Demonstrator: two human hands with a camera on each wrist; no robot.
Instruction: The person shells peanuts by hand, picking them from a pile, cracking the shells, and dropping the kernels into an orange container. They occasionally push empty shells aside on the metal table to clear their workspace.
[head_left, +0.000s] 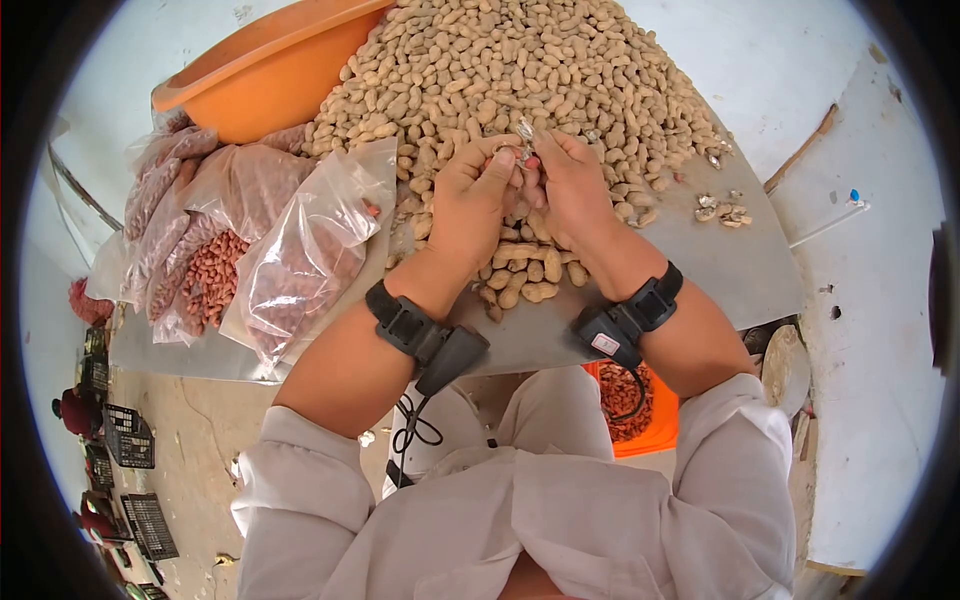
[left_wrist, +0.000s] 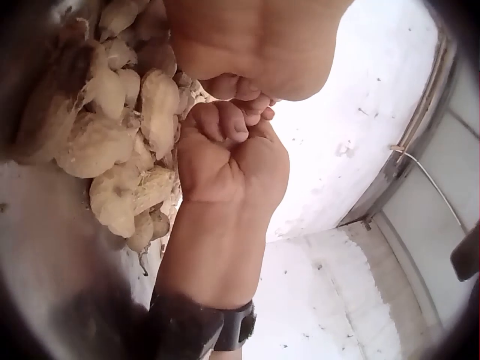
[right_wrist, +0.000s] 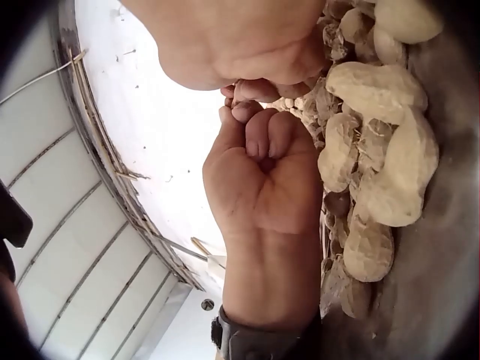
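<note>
Both hands meet fingertip to fingertip over the near part of a big heap of unshelled peanuts [head_left: 520, 75]. My left hand [head_left: 468, 200] pinches a peanut between thumb and curled fingers, and my right hand [head_left: 580, 195] pinches at the same spot. A reddish peanut kernel [head_left: 533, 162] shows between the thumbs, with a pale bit of broken shell [head_left: 525, 128] just beyond. In the left wrist view the right hand [left_wrist: 232, 157] has its fingers folded into the palm. The right wrist view shows the left hand [right_wrist: 266, 169] curled likewise; the fingers mostly hide the peanut there.
Clear plastic bags [head_left: 320, 225] of red kernels lie on the grey tabletop [head_left: 740, 270] at left, beside an orange basin [head_left: 270, 70]. Empty shells [head_left: 722, 212] lie at right. Below the table edge stands an orange container [head_left: 655, 430] with kernels. Black crates [head_left: 130, 437] stand on the floor.
</note>
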